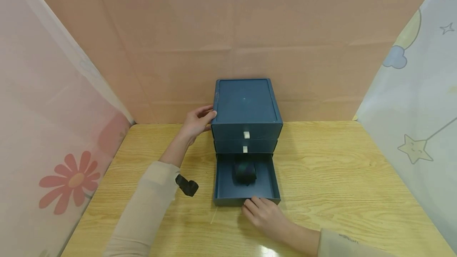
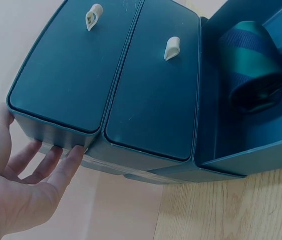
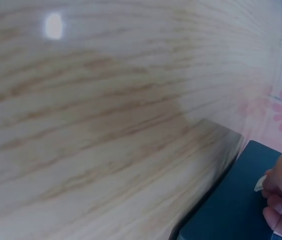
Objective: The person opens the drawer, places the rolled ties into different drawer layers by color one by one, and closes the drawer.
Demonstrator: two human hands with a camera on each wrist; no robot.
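Two hands at a dark blue drawer box (image 1: 245,108) with no readable writing.
Head view: left hand (image 1: 195,122) rests, fingers straight, against the box's left side; right hand (image 1: 265,213) pinches the open bottom drawer (image 1: 246,199) front. Left wrist view: rolled striped tie (image 2: 253,65) lies inside that drawer. Right wrist view: fingertips (image 3: 276,200) grip a pale tab (image 3: 259,183).

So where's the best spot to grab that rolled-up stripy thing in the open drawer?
Take the rolled striped tie from above, fingers on its two curved sides. It sits toward the back of the open bottom drawer, with walls around it and the closed drawers overhanging behind, so the open top is probably the only clear way in. The right hand at the drawer's front is nearest.
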